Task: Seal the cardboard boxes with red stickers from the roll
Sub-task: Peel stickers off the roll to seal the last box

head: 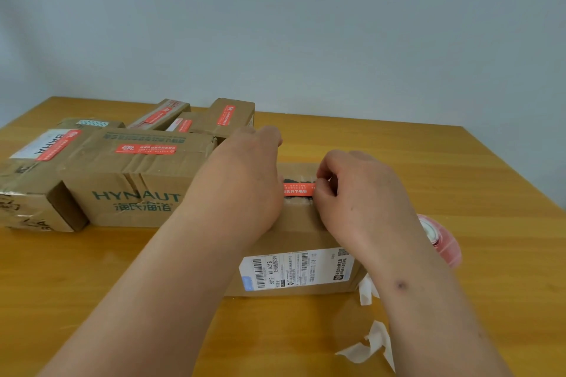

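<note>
Two bare hands work over a brown cardboard box [294, 232] lying on a yellow wooden surface [459, 162], its white shipping label facing the viewer. A red sticker [298, 189] lies across the dark seam on the box top, its long axis running left to right between the hands. The right hand [364, 193] has fingers curled, its grip narrow, pinching the sticker's right end. The left hand [245, 177] lies flatter, palm down on the box top; it covers the sticker's left end, so whether its fingers press the strip or only steady the box cannot be told. The right hand is the one plainly at the sticker, and smoothing it down would likely run along that left-to-right line.

The cardboard is matte and creased, with old glossy tape near the seam. The sticker is a thin paper strip with small white print. A roll of red stickers [441, 239] lies just beside the box, behind the right wrist, round with a pale core. White backing scraps [373, 343], curled and papery, lie nearer the viewer. Further boxes [137, 180] at left carry red stickers already.
</note>
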### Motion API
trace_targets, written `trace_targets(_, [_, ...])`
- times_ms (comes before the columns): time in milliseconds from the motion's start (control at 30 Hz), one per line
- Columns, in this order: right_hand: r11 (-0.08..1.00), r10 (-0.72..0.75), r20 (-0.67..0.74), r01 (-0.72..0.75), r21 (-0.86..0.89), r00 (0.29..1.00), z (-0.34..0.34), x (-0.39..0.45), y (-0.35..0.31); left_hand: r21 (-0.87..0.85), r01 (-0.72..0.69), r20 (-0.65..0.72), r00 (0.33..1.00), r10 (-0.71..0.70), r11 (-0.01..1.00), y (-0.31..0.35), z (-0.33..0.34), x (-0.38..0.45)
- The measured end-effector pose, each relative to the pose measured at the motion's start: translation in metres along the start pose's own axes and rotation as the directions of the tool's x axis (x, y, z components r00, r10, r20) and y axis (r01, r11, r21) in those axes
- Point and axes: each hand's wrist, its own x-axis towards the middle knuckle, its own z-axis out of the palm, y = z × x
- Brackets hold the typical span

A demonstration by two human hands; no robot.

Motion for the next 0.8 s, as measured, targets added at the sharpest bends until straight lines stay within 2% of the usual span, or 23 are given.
trace_targets(233, [1.000, 0.011, -0.041, -0.012, -0.018, 0.999, 0.001, 0.000, 0.006, 0.076, 0.018, -0.064, 0.998, -0.013, 0.997, 0.003, -0.004, -0.007])
trace_targets(467, [0.995, 0.097, -0.045, -0.095, 0.043, 0.994, -0.002, 0.000, 0.008, -0.056, 0.115, 0.002, 0.993, -0.115, 0.992, -0.011, -0.006, -0.008])
trace_targets(600, [0.973, 0.184, -0.101, -0.166, 0.160, 0.978, -0.004, 0.000, 0.009, -0.081, 0.088, -0.024, 0.996, -0.090, 0.993, -0.012, -0.005, -0.010])
trace_targets(667, [0.971, 0.200, -0.110, -0.182, 0.154, 0.974, -0.003, 0.002, 0.008, -0.080, 0.063, -0.051, 0.996, -0.068, 0.995, -0.009, -0.004, -0.010])
trace_targets(733, [0.967, 0.251, -0.048, -0.249, 0.056, 0.967, -0.001, 0.006, 0.011, -0.062, 0.051, -0.040, 0.998, -0.053, 0.997, -0.006, -0.002, -0.006])
trace_targets(800, [0.948, 0.311, 0.065, -0.314, 0.049, 0.948, -0.004, 0.008, 0.017, -0.076, 0.060, 0.004, 0.998, -0.059, 0.995, -0.009, 0.000, -0.002])
